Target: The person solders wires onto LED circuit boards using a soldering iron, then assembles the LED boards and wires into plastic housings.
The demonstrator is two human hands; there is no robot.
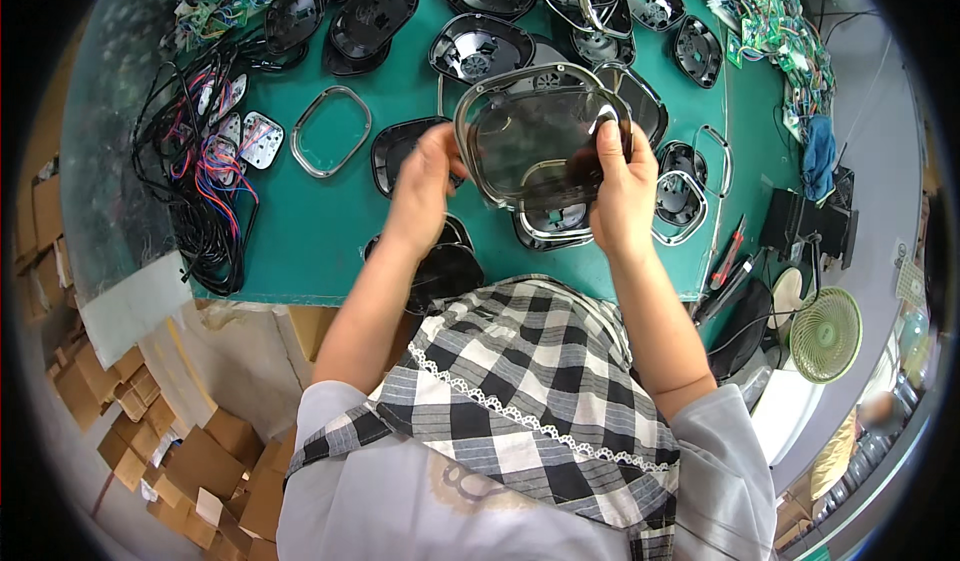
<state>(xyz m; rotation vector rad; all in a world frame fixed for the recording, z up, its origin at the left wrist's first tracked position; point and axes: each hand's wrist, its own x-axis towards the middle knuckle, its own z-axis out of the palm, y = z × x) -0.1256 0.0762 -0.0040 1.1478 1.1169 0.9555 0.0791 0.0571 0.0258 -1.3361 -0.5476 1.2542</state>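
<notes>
A smoky see-through cover with a pale, rounded rim is held up above the green table. At its right edge, my right hand is closed on it, thumb on the near face. My left hand is closed at the left rim, its fingertips partly hidden there. Below the cover lies a black shell with a silver ring, partly seen through it. A black oval shell lies behind my left hand, and more dark shells sit by the table's near edge.
Several black shells spread across the far side of the table. A loose clear ring frame lies left, beside bundled black cables. Circuit boards pile at the far right. A red-handled tool and a green fan are at right.
</notes>
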